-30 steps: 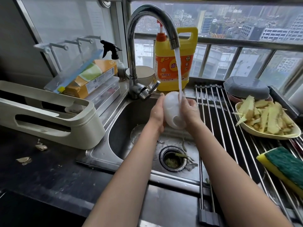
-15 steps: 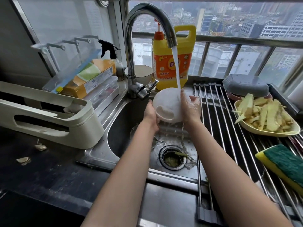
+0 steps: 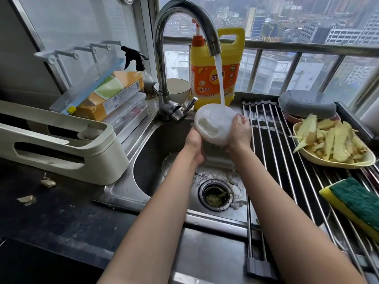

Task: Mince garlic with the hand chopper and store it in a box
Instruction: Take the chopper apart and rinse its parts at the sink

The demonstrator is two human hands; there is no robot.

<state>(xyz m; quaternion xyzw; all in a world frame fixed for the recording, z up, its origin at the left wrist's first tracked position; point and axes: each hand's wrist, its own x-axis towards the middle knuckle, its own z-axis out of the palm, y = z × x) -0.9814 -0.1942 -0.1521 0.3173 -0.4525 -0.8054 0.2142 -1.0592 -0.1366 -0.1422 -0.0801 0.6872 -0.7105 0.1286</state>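
Note:
A round white chopper lid with a recessed pull handle is held over the steel sink, face up under the running water from the tap. My left hand grips its lower left edge. My right hand holds its right side, wet. Water splashes over the lid and drips into the basin. A clear round part lies on the sink floor, mostly behind my left arm.
A yellow detergent jug, a white bowl and a spray bottle stand behind the tap. Right: a roll-up drying rack, a dish of peelings, a grey basket, a sponge. Left: a cream holder, clear boxes.
The white lid has been turned from edge-on to face up under the stream and raised slightly. Both hands have kept hold of it.

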